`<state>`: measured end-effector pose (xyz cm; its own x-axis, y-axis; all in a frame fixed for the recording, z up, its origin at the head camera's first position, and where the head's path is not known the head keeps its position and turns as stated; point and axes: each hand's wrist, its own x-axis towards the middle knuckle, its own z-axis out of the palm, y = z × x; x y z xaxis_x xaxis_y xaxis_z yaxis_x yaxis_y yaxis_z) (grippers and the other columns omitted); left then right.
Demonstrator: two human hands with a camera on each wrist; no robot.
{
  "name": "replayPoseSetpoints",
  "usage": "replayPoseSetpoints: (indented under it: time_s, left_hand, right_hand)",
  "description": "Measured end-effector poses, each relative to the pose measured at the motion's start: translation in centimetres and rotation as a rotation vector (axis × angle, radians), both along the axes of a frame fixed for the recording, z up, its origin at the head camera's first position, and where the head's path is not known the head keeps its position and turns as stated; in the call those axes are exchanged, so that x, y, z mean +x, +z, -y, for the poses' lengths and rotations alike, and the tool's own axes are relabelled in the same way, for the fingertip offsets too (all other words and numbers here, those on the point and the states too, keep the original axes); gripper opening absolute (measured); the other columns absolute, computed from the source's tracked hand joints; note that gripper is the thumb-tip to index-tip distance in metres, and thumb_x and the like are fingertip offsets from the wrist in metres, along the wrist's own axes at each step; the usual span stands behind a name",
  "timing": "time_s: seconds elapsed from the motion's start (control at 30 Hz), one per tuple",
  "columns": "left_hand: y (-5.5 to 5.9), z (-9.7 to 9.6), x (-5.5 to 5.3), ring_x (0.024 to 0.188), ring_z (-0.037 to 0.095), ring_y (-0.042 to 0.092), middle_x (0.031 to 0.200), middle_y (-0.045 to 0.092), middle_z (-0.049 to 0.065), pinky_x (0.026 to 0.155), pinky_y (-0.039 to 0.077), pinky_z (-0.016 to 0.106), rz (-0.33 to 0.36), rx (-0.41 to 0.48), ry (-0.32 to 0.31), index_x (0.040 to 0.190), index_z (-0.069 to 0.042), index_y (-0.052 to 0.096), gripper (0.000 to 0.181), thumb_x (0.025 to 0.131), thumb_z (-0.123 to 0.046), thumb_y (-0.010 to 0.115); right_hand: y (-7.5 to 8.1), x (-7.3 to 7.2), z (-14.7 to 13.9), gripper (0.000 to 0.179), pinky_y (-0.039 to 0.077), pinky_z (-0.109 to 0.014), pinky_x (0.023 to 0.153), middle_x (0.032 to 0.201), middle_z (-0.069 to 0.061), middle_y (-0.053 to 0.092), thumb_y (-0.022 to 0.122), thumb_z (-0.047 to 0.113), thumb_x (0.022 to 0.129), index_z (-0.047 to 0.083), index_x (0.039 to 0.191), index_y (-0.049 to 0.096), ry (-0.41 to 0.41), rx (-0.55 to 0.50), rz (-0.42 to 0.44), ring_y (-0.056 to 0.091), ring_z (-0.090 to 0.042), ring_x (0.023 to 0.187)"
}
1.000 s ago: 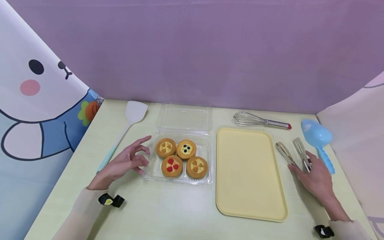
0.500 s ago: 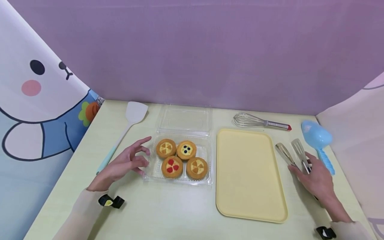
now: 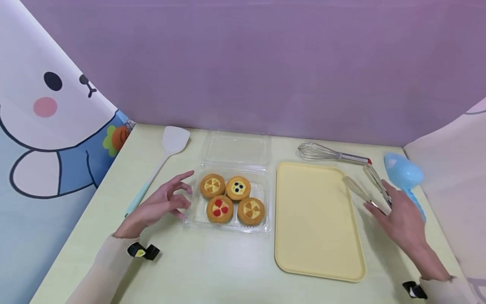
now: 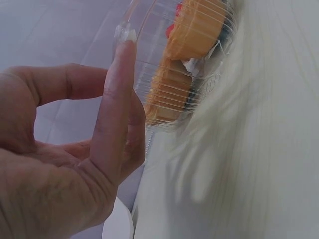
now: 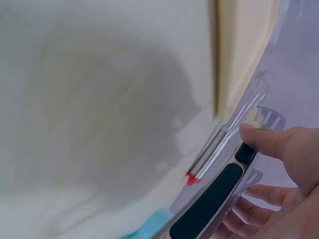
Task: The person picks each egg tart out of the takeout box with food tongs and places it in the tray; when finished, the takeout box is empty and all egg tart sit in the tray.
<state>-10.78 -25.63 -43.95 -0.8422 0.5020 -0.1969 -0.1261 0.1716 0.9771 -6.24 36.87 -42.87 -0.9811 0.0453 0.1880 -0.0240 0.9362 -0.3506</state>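
In the head view my right hand (image 3: 404, 219) holds a pair of metal tongs (image 3: 357, 188) above the table, right of the yellow tray (image 3: 315, 223). Thumb and fingers grip the tongs' sides; the right wrist view shows their dark green handle (image 5: 212, 199). The two slotted ends stand apart with nothing between them. My left hand (image 3: 161, 202) has loosely bent fingers at the left edge of a clear plastic box (image 3: 235, 228). One fingertip appears to touch that edge in the left wrist view. Several tarts (image 3: 220, 209) with fruit-like toppings lie in the box, its lid (image 3: 236, 150) folded back.
A white spatula (image 3: 175, 141) with a mint handle lies left of the box. Behind the tray is a wire whisk (image 3: 330, 153). A blue scoop (image 3: 404, 171) lies at the right edge, partly behind my right hand. A purple cloth (image 3: 265, 71) hangs along the back.
My right hand has lifted the tongs off the table and shifted them slightly up and left in view. The left hand keeps its place at the box. The whole view has shifted slightly.
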Motion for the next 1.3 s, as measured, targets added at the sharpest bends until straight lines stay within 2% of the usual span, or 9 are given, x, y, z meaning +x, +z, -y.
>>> replayPoseSetpoints:
  time_s: [0.1,0.23,0.43,0.53,0.7,0.87,1.13,1.3]
  left_hand:
    - [0.1,-0.2,0.0,0.091,0.025,0.067,0.125,0.044,0.016,0.068,0.067,0.038,0.008,-0.015,0.011,0.167,-0.008,0.015,0.081,0.099,0.005,0.058]
    - [0.3,-0.3,0.1,0.091,0.025,0.066,0.127,0.043,0.016,0.068,0.067,0.038,0.027,-0.027,0.022,0.167,-0.008,0.015,0.082,0.098,0.005,0.059]
    - [0.5,-0.3,0.2,0.09,0.023,0.067,0.129,0.041,0.019,0.069,0.067,0.038,0.038,-0.027,0.025,0.167,-0.008,0.014,0.082,0.098,0.004,0.058]
    - [0.5,-0.2,0.2,0.09,0.023,0.067,0.131,0.041,0.021,0.07,0.067,0.038,0.031,-0.025,0.018,0.167,-0.007,0.014,0.081,0.099,0.004,0.058]
    - [0.4,-0.3,0.3,0.09,0.022,0.067,0.132,0.041,0.021,0.07,0.067,0.039,0.032,-0.02,0.019,0.167,-0.007,0.014,0.081,0.099,0.005,0.058]
    - [0.5,-0.5,0.5,0.093,0.025,0.066,0.132,0.041,0.022,0.069,0.067,0.038,0.036,-0.039,0.029,0.167,-0.008,0.015,0.081,0.099,0.004,0.058]
    - [0.6,-0.6,0.6,0.092,0.023,0.066,0.132,0.041,0.021,0.069,0.067,0.037,0.036,-0.041,0.037,0.167,-0.01,0.016,0.081,0.099,0.004,0.057]
    - [0.5,-0.6,0.5,0.093,0.024,0.065,0.131,0.042,0.021,0.069,0.067,0.038,0.025,-0.044,0.04,0.167,-0.011,0.017,0.08,0.099,0.005,0.057]
  right_hand:
    - [0.7,-0.2,1.3,0.08,0.049,-0.063,0.063,0.13,-0.039,0.059,0.08,0.03,0.091,0.002,0.156,0.043,0.046,-0.01,-0.024,0.056,-0.06,0.107]
    - [1.7,-0.6,3.4,0.08,0.048,-0.059,0.057,0.126,-0.034,0.062,0.083,0.024,0.089,0.006,0.157,0.044,0.119,-0.007,-0.043,0.058,-0.058,0.105]
    - [3.2,-1.4,7.3,0.081,0.049,-0.049,0.048,0.129,-0.025,0.065,0.085,0.019,0.086,0.014,0.157,0.046,0.234,0.051,-0.071,0.062,-0.049,0.105]
    - [3.8,-1.9,9.4,0.08,0.054,-0.054,0.055,0.126,-0.02,0.067,0.087,0.017,0.083,0.014,0.154,0.05,0.31,0.086,-0.113,0.065,-0.045,0.104]
    - [4.5,-2.7,12.6,0.08,0.057,-0.062,0.076,0.124,-0.016,0.07,0.088,0.013,0.081,0.015,0.153,0.052,0.433,0.129,-0.147,0.067,-0.042,0.109]
    - [5.0,-3.4,15.3,0.08,0.057,-0.059,0.089,0.128,-0.013,0.07,0.087,0.013,0.083,0.016,0.154,0.051,0.513,0.172,-0.132,0.066,-0.04,0.116]
    - [5.8,-4.7,19.4,0.077,0.059,-0.056,0.096,0.132,-0.009,0.068,0.086,0.016,0.085,0.02,0.154,0.052,0.661,0.267,-0.149,0.066,-0.034,0.122]
    - [6.2,-5.3,21.7,0.075,0.055,-0.052,0.107,0.133,-0.008,0.067,0.083,0.013,0.087,0.021,0.154,0.051,0.767,0.331,-0.136,0.065,-0.032,0.123]
